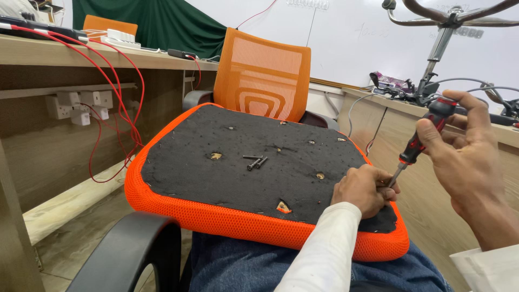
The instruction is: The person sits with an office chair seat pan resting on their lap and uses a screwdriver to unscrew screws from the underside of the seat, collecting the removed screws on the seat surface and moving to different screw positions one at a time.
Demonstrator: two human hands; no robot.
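**Screwdriver set at the seat's corner**

Your right hand [469, 157] gripped the red-and-black screwdriver [421, 138], tilted so its tip met the seat cushion [238, 162] at four o'clock. Your left hand [363, 189] was curled beside the tip, steadying it. The cushion lay upside down on your lap, black underside ringed in orange mesh, loose screws [256, 161] at its centre.

Bright even indoor light, soft shadows, sharp; edges perhaps slightly warped.
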